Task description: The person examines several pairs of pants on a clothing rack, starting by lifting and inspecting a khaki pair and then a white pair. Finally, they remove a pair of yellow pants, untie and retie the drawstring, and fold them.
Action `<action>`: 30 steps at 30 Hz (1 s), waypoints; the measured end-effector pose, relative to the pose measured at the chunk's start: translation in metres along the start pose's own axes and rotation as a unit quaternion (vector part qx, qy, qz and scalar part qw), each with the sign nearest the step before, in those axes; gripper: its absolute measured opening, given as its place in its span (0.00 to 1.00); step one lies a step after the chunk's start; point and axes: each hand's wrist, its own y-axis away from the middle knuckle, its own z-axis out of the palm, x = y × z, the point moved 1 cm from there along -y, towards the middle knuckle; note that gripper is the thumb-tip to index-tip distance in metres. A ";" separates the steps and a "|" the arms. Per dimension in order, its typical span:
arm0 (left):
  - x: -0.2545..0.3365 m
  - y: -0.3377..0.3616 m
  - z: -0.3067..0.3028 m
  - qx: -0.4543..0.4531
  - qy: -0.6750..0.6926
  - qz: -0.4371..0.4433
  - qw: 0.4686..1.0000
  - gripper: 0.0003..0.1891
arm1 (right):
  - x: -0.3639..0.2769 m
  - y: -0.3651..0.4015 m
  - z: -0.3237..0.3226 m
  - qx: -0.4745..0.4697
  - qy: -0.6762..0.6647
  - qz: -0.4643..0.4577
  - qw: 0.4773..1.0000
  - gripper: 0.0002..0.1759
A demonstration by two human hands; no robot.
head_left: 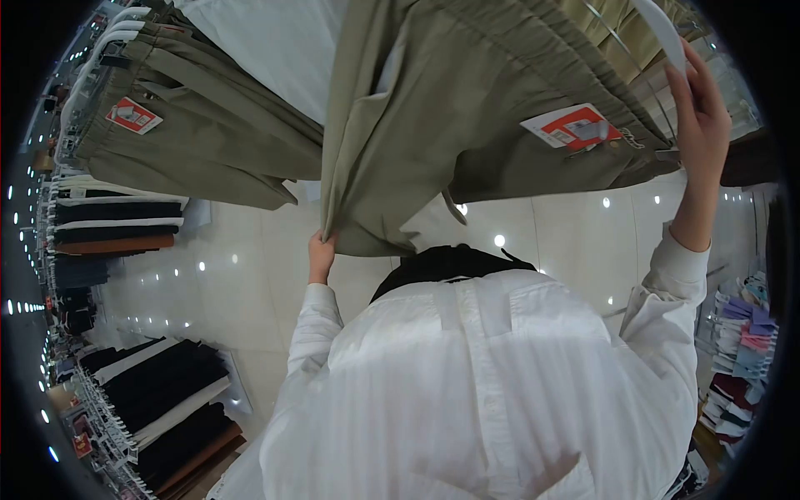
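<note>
White shirt (467,375) fills 6 o'clock. Olive trousers (475,108) hang at 12 to 1 o'clock; likely light, soft, limp, best held by hanger and leg edge. Left hand (322,254), 9 o'clock: fingers clamped on the leg edge. Right hand (704,125), 2 o'clock: fingers closed around one white hanger (662,32). Count, plainly visible: two olive pairs, the other pair (208,133) at 10 o'clock; two red tags (567,127), one each.

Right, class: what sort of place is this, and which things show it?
Likely a clothing shop: the olive garment held up bears a red-and-white tag, and rows of hanging garments fill the lower left.
</note>
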 end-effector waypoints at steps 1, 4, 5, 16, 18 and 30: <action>-0.011 -0.001 -0.005 0.005 0.001 -0.013 1.000 0.12 | 0.000 0.001 -0.002 0.011 0.004 0.012 1.000 0.18; -0.034 -0.003 -0.025 0.017 -0.040 -0.044 0.998 0.12 | 0.002 0.006 -0.002 0.016 0.024 0.040 0.999 0.17; -0.038 -0.007 -0.033 0.015 -0.041 -0.044 0.998 0.12 | 0.002 0.006 -0.001 0.023 0.031 0.040 0.998 0.16; 0.135 0.000 -0.046 -0.204 0.048 -0.011 0.978 0.21 | -0.023 0.031 0.008 -0.025 -0.123 0.144 0.982 0.13; 0.183 0.023 -0.047 -0.238 0.189 -0.025 0.952 0.21 | -0.041 0.041 0.028 -0.080 -0.140 0.150 0.975 0.12; 0.263 0.028 -0.003 -0.547 0.514 0.075 0.657 0.22 | -0.101 0.083 0.151 -0.474 -0.395 0.263 0.742 0.26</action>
